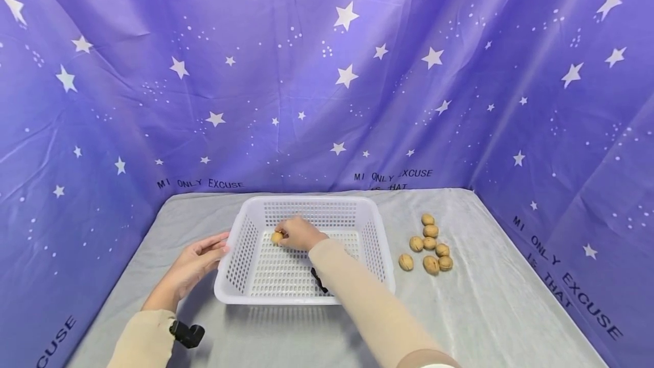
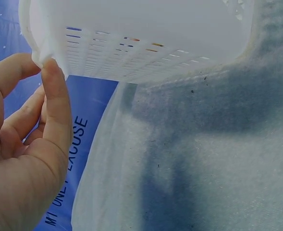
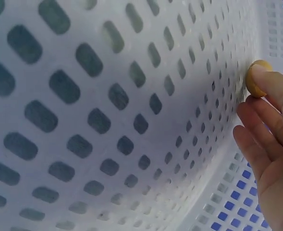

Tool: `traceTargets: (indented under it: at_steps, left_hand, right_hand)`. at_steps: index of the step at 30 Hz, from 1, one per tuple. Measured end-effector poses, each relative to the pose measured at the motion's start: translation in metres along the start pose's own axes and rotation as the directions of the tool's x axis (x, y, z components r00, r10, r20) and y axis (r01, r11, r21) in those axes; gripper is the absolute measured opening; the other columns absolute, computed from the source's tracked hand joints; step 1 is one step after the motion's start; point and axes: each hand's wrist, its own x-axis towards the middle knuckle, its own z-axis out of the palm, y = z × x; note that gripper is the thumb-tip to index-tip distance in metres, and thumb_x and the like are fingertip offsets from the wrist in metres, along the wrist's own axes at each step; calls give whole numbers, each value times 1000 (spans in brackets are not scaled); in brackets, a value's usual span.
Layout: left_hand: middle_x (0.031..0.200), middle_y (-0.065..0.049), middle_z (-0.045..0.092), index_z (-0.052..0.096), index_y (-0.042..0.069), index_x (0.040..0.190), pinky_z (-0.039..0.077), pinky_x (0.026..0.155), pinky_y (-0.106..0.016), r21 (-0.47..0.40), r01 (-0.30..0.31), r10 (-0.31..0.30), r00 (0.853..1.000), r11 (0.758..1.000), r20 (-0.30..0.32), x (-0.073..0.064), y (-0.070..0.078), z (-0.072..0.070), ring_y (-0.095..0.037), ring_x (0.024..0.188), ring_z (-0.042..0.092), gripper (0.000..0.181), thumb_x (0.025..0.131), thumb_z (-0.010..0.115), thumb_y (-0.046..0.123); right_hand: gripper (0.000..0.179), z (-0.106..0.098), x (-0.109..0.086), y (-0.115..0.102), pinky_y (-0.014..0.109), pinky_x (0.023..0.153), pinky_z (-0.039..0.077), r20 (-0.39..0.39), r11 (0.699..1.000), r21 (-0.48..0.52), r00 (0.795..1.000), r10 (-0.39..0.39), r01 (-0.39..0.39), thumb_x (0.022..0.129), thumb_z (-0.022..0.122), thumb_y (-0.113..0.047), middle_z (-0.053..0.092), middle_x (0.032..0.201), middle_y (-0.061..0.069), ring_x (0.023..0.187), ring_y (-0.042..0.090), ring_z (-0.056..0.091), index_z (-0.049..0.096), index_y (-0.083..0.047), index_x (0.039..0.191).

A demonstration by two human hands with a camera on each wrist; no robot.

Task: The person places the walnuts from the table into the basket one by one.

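A white perforated plastic basket (image 1: 304, 300) stands on the grey cloth. Inside it, toward the back left of its floor, my right hand (image 1: 301, 234) holds a walnut (image 1: 276, 238). The right wrist view shows the thumb and fingers on this walnut (image 3: 258, 78), close to the basket floor (image 3: 146, 120). At the basket's left rim, my left hand (image 1: 191, 266) pinches the edge between thumb and fingers, as the left hand (image 2: 30, 130) in the left wrist view shows. Several walnuts (image 1: 430, 242) lie in a loose group on the cloth, right of the basket.
A grey cloth (image 1: 490, 300) covers the table. Purple star-printed curtains (image 1: 286, 84) rise behind it and along both sides. A black wrist device (image 1: 187, 334) is on the left forearm, and part of another (image 1: 319, 280) shows under the right sleeve.
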Motion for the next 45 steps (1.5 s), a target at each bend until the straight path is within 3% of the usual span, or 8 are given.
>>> traceTargets:
  at_steps: [5,11,21,25,34,40,45]
  left_hand:
    - [129,-12,62,40,-8,148,54,92,-28,-6,1,-1,1000,1000,-6,2,-4,0,-11,108,64,64,97,70,16]
    - [123,-5,65,41,-8,148,55,91,-27,-14,-3,3,1000,1000,3,3,-4,-1,-11,106,64,63,97,69,15]
    - [123,-5,64,40,-7,149,55,90,-26,-18,3,-3,1000,1000,-2,2,-1,0,-9,105,64,63,97,69,15]
    - [124,-4,64,39,-7,149,54,91,-25,-19,-10,10,1000,1000,6,3,-1,0,-9,106,64,63,97,68,15]
    - [123,-1,65,39,-8,149,54,91,-25,9,-2,2,1000,1000,7,-1,-5,-4,-9,107,64,65,97,69,18]
    - [125,-3,65,38,-8,149,54,93,-27,-13,-20,20,1000,1000,16,1,-4,-3,-10,108,64,64,98,68,16]
    - [125,-3,64,37,-9,149,54,92,-27,-21,-22,23,999,1000,29,0,-4,-2,-10,107,64,64,98,67,15]
  right_hand:
    - [42,-4,-1,1,27,100,48,37,999,27,999,30,-31,94,73,-25,68,124,1,112,14,62,65,-13,134]
    - [45,-26,-8,3,33,102,48,91,995,67,994,61,-68,95,72,-25,66,129,3,117,17,61,61,-15,137]
    - [47,-68,-19,10,31,100,49,107,987,156,993,-54,37,93,74,-21,65,129,9,116,20,62,61,-9,136]
    - [45,-82,-27,13,30,98,50,102,986,157,992,-80,63,93,73,-22,65,130,8,115,18,62,62,-12,135]
    - [42,-121,-62,24,32,97,51,82,988,102,989,-126,117,95,71,-22,66,129,5,115,20,62,63,-12,135]
    - [41,-139,-91,48,36,97,51,33,991,62,992,-123,120,95,71,-24,67,126,7,114,24,63,63,-11,133]
    - [41,-142,-114,70,38,94,54,-21,990,40,991,-131,132,95,71,-24,68,123,9,111,23,64,63,-9,133]
